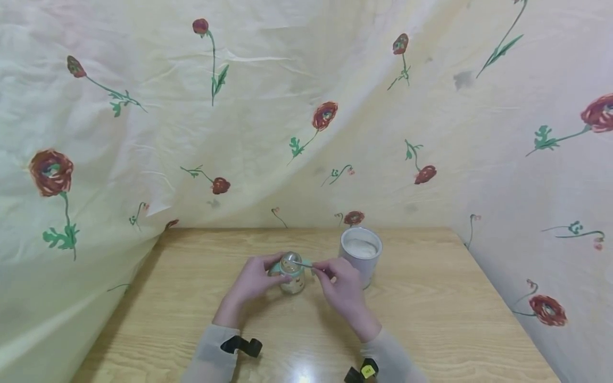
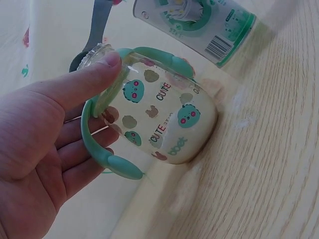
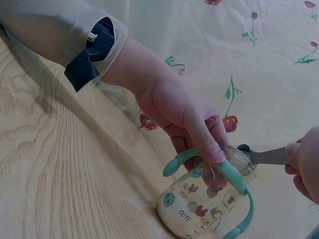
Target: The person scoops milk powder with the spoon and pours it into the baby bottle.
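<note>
At the middle of the table (image 1: 431, 298), the bottle (image 1: 293, 286) stands upright, its green handles (image 2: 119, 166) out to the sides. Your left hand (image 1: 256, 277) grasps it at the neck, evidently to steady it beneath the spoon (image 1: 304, 264). Your right hand (image 1: 344, 284) pinches the spoon's handle, so its far end sits at the bottle's mouth; contact with the rim cannot be confirmed. Just beyond your right hand stands the can (image 1: 370, 270), open, pale powder (image 1: 360, 248) inside, presumably placed there for a short reach. As to position: your left thumb presses the bottle's near side, the other fingers lie behind it, and your right fingertips are to its right, apart from it.
</note>
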Available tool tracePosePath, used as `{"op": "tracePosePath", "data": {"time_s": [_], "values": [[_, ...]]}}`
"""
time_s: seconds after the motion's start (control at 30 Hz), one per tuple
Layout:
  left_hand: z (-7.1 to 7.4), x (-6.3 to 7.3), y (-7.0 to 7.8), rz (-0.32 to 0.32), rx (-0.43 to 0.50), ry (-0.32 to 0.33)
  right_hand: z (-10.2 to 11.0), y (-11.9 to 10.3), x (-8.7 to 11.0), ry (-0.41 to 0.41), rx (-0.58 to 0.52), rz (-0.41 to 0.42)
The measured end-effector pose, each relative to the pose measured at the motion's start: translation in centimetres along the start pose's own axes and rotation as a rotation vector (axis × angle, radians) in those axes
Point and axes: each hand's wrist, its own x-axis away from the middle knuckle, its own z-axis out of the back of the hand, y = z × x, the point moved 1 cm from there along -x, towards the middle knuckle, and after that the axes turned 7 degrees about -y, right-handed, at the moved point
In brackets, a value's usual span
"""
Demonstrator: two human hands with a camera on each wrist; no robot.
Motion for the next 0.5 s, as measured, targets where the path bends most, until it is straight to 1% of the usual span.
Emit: {"op": "tracePosePath", "data": {"time_s": [0.17,0.27,0.4,0.5], "values": [[0.11,-0.03,0.07,0.004,-0.004,0.000,0.04,-0.12,-0.05,-0.001,0.021,0.055],[0.14,-0.01,0.07,-0.010,-0.008,0.002,0.05,-0.14,-0.02,-0.004,0.027,0.077],[0.11,-0.03,0.09,-0.024,-0.006,0.006,0.05,-0.07,0.02,0.008,0.023,0.086],[0.08,-0.07,0.06,-0.012,-0.006,0.004,0.03,0.03,0.05,0.016,0.024,0.085]]}}
